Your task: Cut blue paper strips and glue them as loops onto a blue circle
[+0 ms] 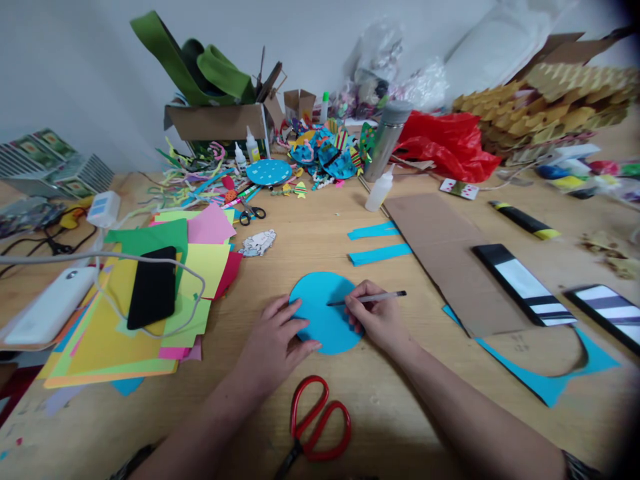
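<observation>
A blue paper circle [325, 327] lies flat on the wooden table. My left hand [280, 333] rests at its left edge, fingers spread, with the fingertips on the paper. At the right edge, my right hand [373, 313] is closed round a thin pen [383, 297], whose tip points at the middle of the circle. Red-handled scissors [320, 427] lie just below the circle, between my forearms. Two blue paper strips [379, 254] lie above and to the right of the circle.
Coloured paper sheets [97, 320] with a black phone [153, 287] and a cable are at the left. Cardboard [445, 267], a blue offcut [545, 383] and phones lie at the right. A glue bottle [379, 192], small scissors [253, 214] and a craft pile [327, 153] are further back.
</observation>
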The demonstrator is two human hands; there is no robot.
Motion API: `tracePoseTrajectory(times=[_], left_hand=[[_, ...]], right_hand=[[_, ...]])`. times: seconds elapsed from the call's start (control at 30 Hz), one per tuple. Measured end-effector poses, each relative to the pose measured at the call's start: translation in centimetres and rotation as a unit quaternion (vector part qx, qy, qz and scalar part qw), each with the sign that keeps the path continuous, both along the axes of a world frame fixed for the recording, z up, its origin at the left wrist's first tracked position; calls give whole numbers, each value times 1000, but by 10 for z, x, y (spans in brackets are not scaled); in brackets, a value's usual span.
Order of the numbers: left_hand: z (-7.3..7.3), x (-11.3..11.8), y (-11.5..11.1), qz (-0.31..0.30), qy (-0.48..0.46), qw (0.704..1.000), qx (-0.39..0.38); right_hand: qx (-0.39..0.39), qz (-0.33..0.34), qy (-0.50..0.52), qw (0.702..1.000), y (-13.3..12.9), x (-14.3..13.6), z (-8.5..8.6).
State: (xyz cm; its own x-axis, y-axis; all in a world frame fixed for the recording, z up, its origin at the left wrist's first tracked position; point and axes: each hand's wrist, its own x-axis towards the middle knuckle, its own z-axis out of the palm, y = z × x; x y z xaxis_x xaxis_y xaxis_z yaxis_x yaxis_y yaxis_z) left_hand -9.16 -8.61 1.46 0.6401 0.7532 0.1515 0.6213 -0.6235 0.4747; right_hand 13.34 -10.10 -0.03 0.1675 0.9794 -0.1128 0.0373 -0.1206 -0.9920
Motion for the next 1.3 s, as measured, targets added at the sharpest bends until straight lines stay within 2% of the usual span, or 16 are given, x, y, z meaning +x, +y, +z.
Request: tracePoseTrajectory(times=[0.33,0.53,0.67,0.8,1.03,1.3], left_hand=[[-4,0,1,-8,-46,998,48],[3,4,-3,-81,-77,992,55],[5,6,-5,-110,-67,991,39],[6,7,-4,-105,-50,993,29],[8,7,-5,-101,-44,994,18],[7,6,-6,-94,-44,995,10]], right_hand=[[-2,4,-43,999,-2,-1,0],[18,13,-77,997,-4,-2,-2],[14,6,-53,998,-3,-2,-1],[20,-20,-33,999,-2,-1,0],[62,1,-103,993,-3,0,-3],[43,15,-93,995,-3,-1,-1]])
